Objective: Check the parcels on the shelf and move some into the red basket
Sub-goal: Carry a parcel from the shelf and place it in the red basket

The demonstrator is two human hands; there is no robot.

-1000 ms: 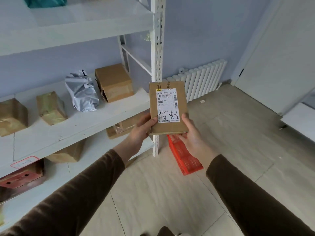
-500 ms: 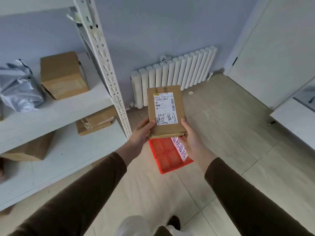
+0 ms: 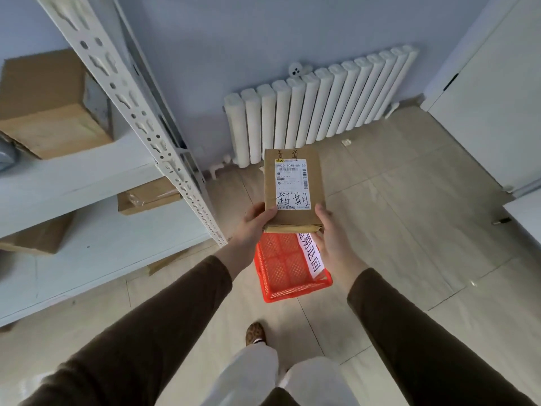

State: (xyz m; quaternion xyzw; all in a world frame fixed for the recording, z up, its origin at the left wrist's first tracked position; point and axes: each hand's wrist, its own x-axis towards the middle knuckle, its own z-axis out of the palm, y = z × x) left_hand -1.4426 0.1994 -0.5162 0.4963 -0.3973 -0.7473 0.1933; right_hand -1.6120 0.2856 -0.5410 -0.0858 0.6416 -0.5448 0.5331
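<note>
the parcel [image 3: 292,189] hangs right above the red basket [image 3: 288,268] — left hand [image 3: 254,227] and right hand [image 3: 330,232] each grip a near corner. it looks stiff, flat and light — the side edges seem the best hold.

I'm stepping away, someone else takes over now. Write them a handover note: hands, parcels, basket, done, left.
Left hand and right hand each grip a lower corner of the labelled brown parcel, held label-up in the air above the red basket.
The basket stands on the floor by the shelf post; no parcel shows in the visible part of it, only a white handwritten sign on its right side.
Done: this parcel is off the shelf.
Left: lower it into the basket, then check the cardboard boxes on the shelf, one above, others below.
</note>
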